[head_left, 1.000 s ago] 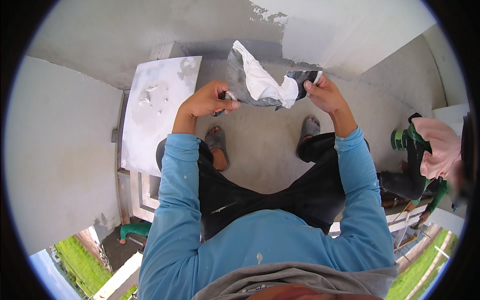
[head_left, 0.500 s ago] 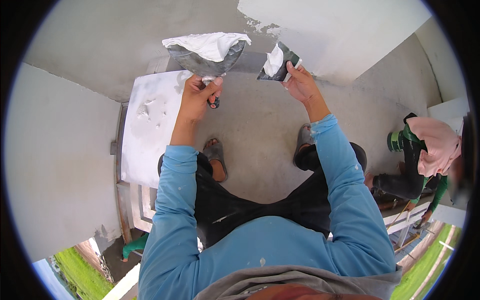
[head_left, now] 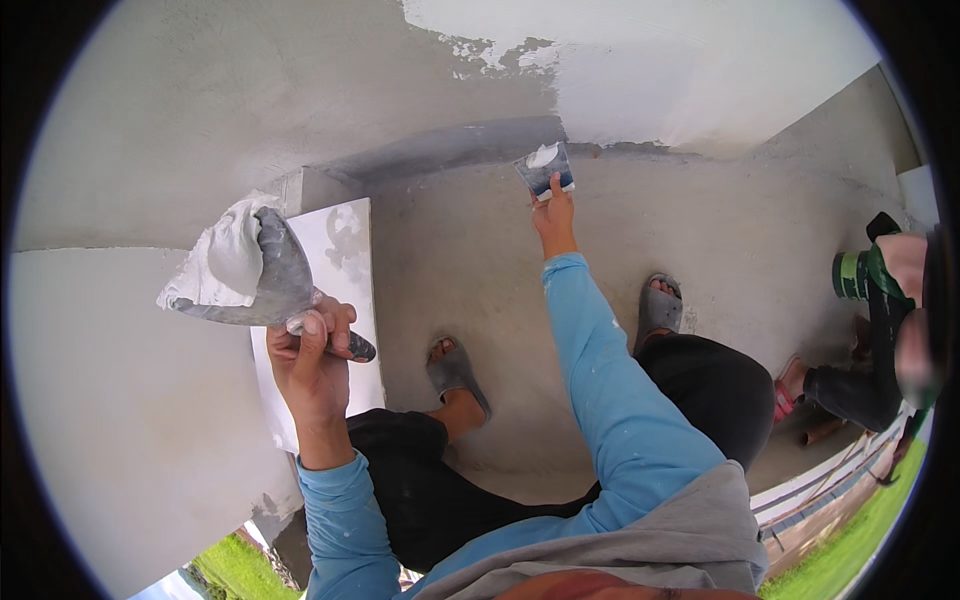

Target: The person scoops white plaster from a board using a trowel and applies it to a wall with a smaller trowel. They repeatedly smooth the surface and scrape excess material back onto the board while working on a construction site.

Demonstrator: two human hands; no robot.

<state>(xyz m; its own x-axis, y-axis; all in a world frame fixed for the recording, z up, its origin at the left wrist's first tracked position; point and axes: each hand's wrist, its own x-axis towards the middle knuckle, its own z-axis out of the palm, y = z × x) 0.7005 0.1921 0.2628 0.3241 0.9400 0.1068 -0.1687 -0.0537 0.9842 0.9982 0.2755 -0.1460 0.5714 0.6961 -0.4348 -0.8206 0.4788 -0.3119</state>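
Observation:
My left hand is closed round the dark handle of a wide putty knife. A thick heap of white putty covers much of its fan-shaped blade, which is tilted to the upper left. Farther forward, my right hand grips a small, square, dark spreader blade by its near edge. A dab of white putty lies on that blade. The spreader is near the foot of the wall; whether it touches the wall I cannot tell.
White coating covers the wall's right part, with a ragged edge against bare grey. A white board lies beyond my left hand. My sandalled feet stand on the concrete floor. Another person crouches at the right.
My left hand has moved left and nearer to me with the putty knife, whose blade has turned leftward. My right arm now reaches forward and left in the picture with the spreader.

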